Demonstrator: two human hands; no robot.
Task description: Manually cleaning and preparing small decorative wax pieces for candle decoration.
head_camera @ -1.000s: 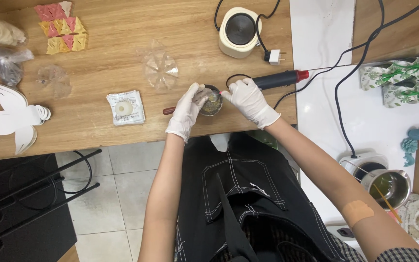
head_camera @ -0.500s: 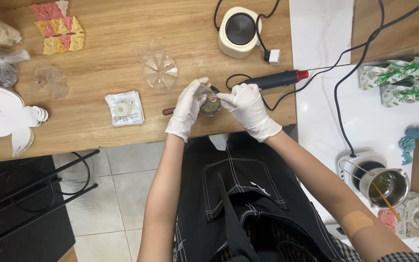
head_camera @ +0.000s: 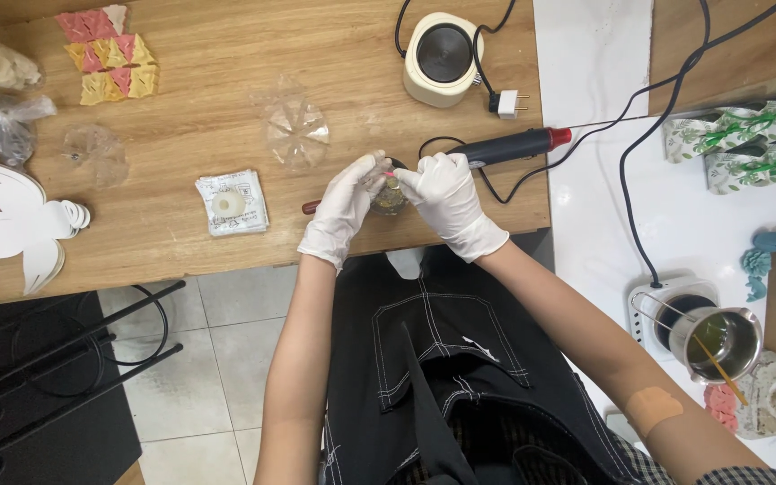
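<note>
got the little clear cup (head_camera: pixel 389 194) of dried bits pinched between my gloved left hand (head_camera: pixel 345 208) and right hand (head_camera: pixel 446 199) just above the counter (head_camera: pixel 226 108) edge, best kept level, with a light squeeze so nothing spills

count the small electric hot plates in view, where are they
2. A cream hot plate stands at the wooden table's far edge, beyond the gloved hands. A white hot plate sits on the white surface at right, under a metal pot. Others may be out of frame.

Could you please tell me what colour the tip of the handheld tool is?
Red, on the dark handheld corded tool, in the head view.
</note>
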